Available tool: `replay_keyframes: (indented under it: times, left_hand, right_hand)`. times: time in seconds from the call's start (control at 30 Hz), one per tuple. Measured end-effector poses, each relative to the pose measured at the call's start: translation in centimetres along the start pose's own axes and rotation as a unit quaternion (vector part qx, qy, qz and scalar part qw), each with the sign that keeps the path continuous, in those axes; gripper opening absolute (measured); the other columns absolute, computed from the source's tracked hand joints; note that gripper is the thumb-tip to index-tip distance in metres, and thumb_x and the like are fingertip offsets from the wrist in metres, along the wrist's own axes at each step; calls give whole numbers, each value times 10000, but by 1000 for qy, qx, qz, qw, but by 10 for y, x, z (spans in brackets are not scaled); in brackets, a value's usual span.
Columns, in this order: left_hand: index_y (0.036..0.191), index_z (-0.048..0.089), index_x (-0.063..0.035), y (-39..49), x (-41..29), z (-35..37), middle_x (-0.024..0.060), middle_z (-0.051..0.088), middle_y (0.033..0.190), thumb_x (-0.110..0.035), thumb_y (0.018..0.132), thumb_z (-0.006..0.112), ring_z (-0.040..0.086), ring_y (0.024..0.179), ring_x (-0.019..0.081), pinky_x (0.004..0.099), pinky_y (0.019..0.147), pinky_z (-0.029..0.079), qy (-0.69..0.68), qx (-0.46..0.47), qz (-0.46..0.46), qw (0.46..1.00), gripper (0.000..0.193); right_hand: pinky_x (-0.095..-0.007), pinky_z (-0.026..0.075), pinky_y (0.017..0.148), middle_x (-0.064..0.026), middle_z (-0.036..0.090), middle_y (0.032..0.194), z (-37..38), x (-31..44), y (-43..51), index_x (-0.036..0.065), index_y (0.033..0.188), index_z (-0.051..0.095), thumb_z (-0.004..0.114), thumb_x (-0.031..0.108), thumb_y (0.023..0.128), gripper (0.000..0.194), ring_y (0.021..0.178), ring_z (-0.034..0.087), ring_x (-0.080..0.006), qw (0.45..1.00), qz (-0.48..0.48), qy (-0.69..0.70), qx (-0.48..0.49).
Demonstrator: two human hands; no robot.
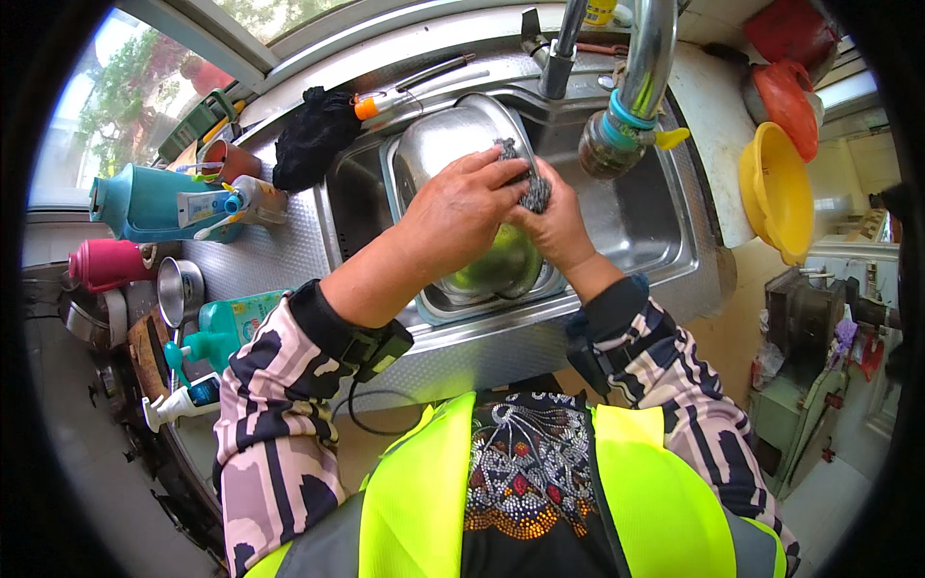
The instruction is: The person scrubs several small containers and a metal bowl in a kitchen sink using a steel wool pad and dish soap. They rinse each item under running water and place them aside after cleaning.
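Note:
My left hand point(462, 206) presses a grey steel wool scourer point(536, 193) against the rim of a stainless steel basin point(441, 141), its fingers bent over the wool. Close beside it, my right hand point(560, 220) grips the basin's right edge, thumb near the scourer; some of its fingers are hidden. The basin stands tilted over a rectangular tub point(426, 312) in the double steel sink point(636, 217). Yellow-green from the vest reflects in its lower part. To the upper right hangs the metal faucet point(650, 58), with a plastic piece tied on by blue bands.
Left of the sink lie a black cloth point(314, 137), a blue jug point(148, 202), a toothpaste tube point(202, 208), a small steel pan point(181, 289) and a green pump bottle point(224, 325). An orange-capped tool point(368, 107) lies behind. A yellow plastic basin point(777, 191) stands at right.

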State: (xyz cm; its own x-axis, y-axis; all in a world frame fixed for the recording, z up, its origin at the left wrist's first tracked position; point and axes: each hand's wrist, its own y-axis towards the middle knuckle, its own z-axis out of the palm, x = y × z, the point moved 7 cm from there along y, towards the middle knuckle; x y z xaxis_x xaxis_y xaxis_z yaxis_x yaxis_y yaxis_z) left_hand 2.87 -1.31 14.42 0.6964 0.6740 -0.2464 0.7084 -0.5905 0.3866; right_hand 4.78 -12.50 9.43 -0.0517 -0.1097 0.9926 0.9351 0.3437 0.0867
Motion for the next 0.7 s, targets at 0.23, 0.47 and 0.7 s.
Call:
replay_keyframes:
  times: [0.23, 0.47, 0.7]
  left_hand:
    - [888, 669, -42, 52, 113, -4, 173, 666, 947, -199, 823, 546, 645, 824, 357, 411, 748, 526, -35, 155, -342, 926, 210]
    - [888, 694, -44, 16, -12, 0, 90, 641, 1090, -31, 699, 634, 578, 1107, 279, 381, 932, 477, -54, 61, 20, 996, 199]
    - [776, 660, -70, 61, 121, 12, 176, 649, 822, -117, 769, 537, 626, 741, 384, 445, 685, 520, 25, 124, -269, 955, 132]
  right_hand:
    - [-292, 462, 853, -91, 618, 1026, 8, 7, -3, -10, 1168, 498, 868, 287, 636, 712, 931, 572, -159, 996, -41, -74, -10]
    - [-304, 472, 871, -82, 589, 1104, -4, 2, -6, 21, 1269, 424, 894, 220, 575, 862, 991, 572, -160, 990, -56, -130, -9]
    - [-312, 485, 916, -93, 543, 1179, 5, -12, -13, -32, 1303, 357, 892, 131, 581, 913, 1090, 526, -156, 996, 3, -89, 10]
